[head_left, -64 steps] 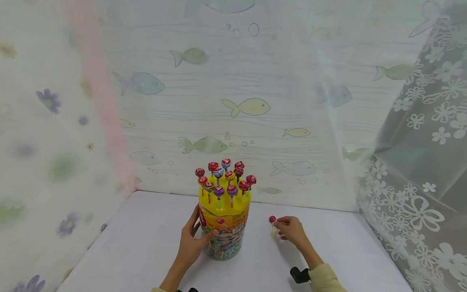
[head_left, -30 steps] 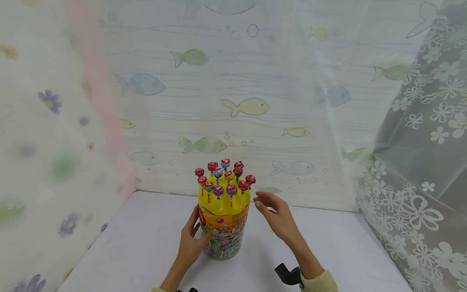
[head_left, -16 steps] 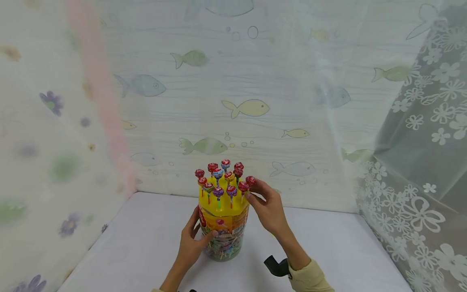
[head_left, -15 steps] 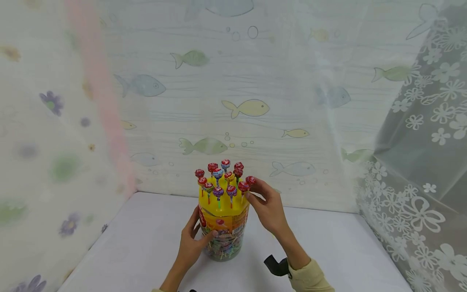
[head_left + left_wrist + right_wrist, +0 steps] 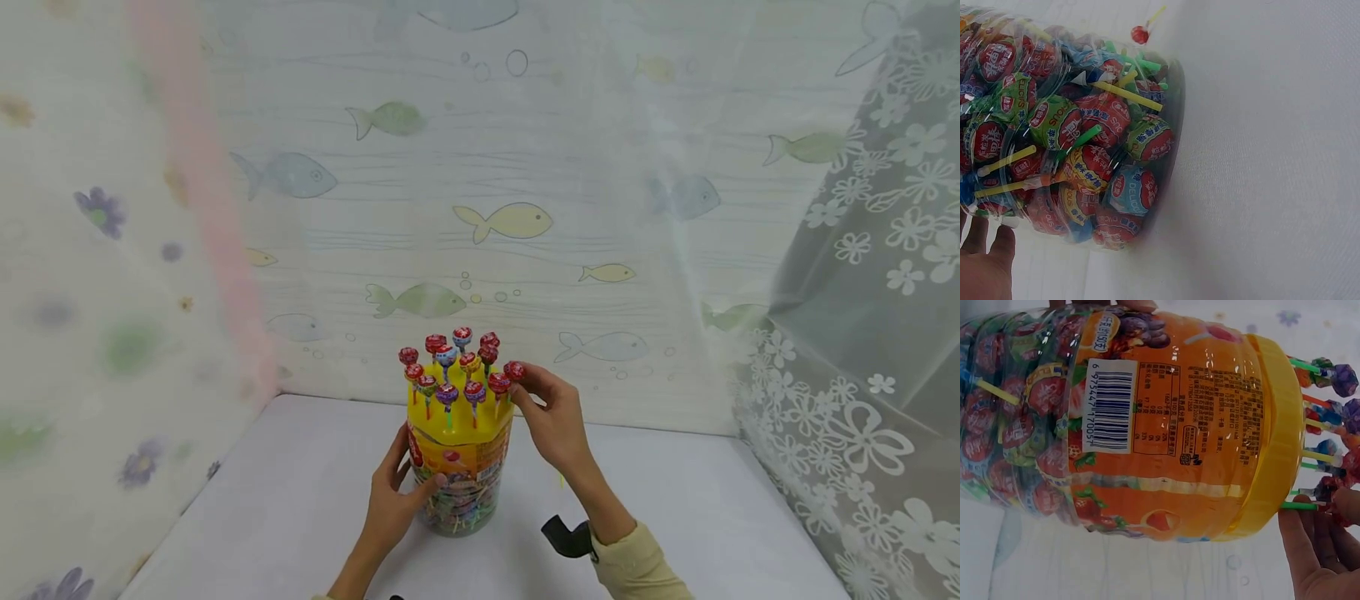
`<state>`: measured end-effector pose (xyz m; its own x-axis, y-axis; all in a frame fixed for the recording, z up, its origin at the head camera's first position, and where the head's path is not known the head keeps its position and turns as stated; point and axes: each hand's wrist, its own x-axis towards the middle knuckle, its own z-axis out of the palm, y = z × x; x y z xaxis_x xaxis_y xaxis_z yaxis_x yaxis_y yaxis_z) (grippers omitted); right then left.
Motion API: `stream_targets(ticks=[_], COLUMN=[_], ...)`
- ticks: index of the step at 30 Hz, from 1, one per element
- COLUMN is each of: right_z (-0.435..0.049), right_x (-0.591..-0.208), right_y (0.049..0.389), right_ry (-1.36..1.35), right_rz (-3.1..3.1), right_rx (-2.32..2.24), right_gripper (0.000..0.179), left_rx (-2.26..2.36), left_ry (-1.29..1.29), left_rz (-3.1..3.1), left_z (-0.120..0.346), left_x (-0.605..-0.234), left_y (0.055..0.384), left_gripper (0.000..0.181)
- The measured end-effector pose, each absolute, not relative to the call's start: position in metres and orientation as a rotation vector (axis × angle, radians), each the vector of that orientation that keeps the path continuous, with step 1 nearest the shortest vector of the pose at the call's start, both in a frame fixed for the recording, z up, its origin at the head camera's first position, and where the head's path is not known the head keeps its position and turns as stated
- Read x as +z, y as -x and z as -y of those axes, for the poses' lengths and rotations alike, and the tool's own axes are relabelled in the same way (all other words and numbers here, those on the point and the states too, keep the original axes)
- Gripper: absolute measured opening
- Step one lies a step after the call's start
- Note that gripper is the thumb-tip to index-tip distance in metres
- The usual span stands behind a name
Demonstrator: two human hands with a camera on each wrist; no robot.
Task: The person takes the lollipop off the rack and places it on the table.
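Observation:
A clear plastic jar (image 5: pixel 461 492) of wrapped lollipops stands upright on the white table, with an orange label and a yellow lid (image 5: pixel 457 427). Several lollipops stick up out of the lid. My left hand (image 5: pixel 393 500) grips the jar's left side, thumb across the front and fingers around the back. At the lid's right edge, my right hand (image 5: pixel 551 417) pinches a red-wrapped lollipop (image 5: pixel 513 371); its green stick (image 5: pixel 1299 505) still meets the lid in the right wrist view. Beyond the jar's base in the left wrist view lies a loose red lollipop (image 5: pixel 1140 34) with a yellow stick.
In the head view my right forearm hides most of that loose lollipop. Fish-printed curtains (image 5: pixel 510 167) hang behind the table (image 5: pixel 300 475), and flower-patterned sheeting (image 5: pixel 862 400) borders it on the right. A black wrist mount (image 5: pixel 566 537) sits at my right sleeve.
My right hand has left the loose lollipop on the table, moved up and left to the lid, and taken hold of the lollipop at its right edge. My left hand and the jar stayed put.

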<state>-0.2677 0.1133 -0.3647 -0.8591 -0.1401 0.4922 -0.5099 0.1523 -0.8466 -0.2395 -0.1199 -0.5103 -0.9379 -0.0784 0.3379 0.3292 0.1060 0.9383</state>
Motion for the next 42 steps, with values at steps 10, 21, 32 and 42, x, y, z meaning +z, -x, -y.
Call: stream_targets(ticks=[10, 21, 32, 42], right_z=[-0.112, -0.109, -0.108, -0.111], right_x=[-0.362, -0.365, -0.371, -0.376], right_y=[0.271, 0.276, 0.278, 0.284], right_ry=[-0.624, -0.641, -0.664, -0.726], right_rz=[2.068, 2.002, 1.932, 1.905], right_rx=[1.775, 1.762, 1.738, 1.693], right_gripper=[0.027, 0.027, 0.027, 0.028], left_rx=[-1.893, -1.888, -1.883, -1.879], left_ry=[0.231, 0.251, 0.244, 0.235], left_rz=[2.085, 2.081, 2.078, 2.084], left_z=[0.119, 0.121, 0.121, 0.119], left_x=[-0.512, -0.51, -0.51, -0.51], left_y=[0.242, 0.239, 0.239, 0.238], left_gripper=[0.089, 0.086, 0.086, 0.087])
